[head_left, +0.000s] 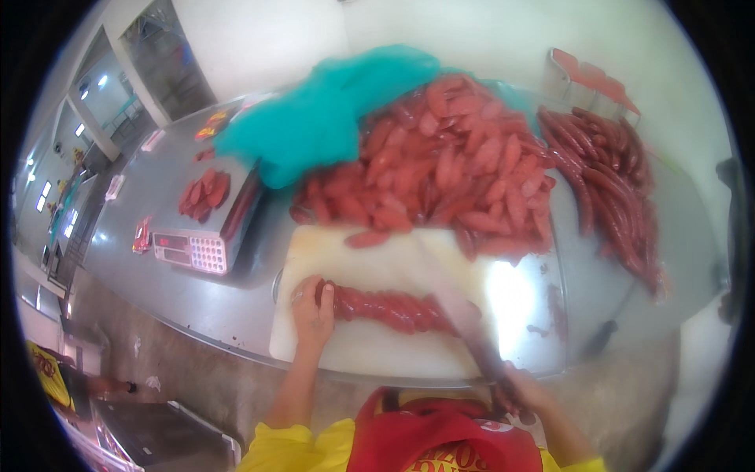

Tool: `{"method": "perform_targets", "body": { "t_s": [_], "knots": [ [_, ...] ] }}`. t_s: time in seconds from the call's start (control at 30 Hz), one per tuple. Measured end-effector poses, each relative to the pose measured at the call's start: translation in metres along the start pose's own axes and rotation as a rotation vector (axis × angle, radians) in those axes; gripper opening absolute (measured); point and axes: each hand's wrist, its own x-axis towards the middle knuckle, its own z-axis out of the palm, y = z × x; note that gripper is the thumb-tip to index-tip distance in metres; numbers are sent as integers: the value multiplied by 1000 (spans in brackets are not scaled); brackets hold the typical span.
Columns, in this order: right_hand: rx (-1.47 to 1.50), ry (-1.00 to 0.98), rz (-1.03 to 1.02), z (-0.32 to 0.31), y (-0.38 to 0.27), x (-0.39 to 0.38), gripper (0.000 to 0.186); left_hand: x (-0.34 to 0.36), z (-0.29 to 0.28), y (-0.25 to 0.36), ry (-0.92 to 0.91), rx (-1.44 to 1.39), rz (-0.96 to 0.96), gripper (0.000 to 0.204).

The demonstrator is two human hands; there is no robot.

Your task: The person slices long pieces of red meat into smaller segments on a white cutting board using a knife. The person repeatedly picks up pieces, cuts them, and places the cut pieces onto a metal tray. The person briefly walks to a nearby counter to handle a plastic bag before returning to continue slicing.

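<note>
On a white cutting board (pixel 373 350), a dark red sausage (pixel 385 308) lies crosswise, its length marked by slanted cuts into overlapping slices. My left hand (pixel 314 311) is closed around its left end. My right hand (pixel 525 393), near the table's front edge, grips a large knife (pixel 464 315). Blurred by motion, the knife's blade slants up and left across the sausage's right end. Most of the handle is hidden by my fingers. Just beyond the board rises a big heap of slanted sausage slices (pixel 464 165), a few of them resting on the board's far edge.
Whole sausages (pixel 609 177) are piled at the right. A scale (pixel 200 244) with slices (pixel 206 194) on it stands at the left. Green plastic sheeting (pixel 314 118) lies behind the heap, and a dark-handled tool (pixel 604 337) sits near the right front edge of the metal table (pixel 228 311).
</note>
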Motion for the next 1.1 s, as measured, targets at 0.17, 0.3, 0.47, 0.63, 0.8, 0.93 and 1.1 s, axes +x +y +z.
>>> {"method": "perform_targets", "body": {
  "t_s": [0.17,0.3,0.47,0.63,0.8,0.93,1.1],
  "knots": [
    [302,-32,127,-43,56,-17,73,5,70,43,-102,-296,106,33],
    [260,-216,259,-50,56,-12,71,-7,91,77,23,-53,128,48],
    [-25,-237,120,-28,7,7,70,-71,87,121,-29,6,-106,82],
    [-88,-271,14,-18,-49,14,71,-38,118,125,99,-159,-50,82],
    [-35,35,-65,-32,-117,27,75,70,154,166,218,-352,135,76],
    [-11,156,-563,-73,-204,36,74,212,185,228,236,-673,301,73],
    [-380,846,-623,-127,-235,28,71,269,203,228,201,-331,283,75]
  ]
}}
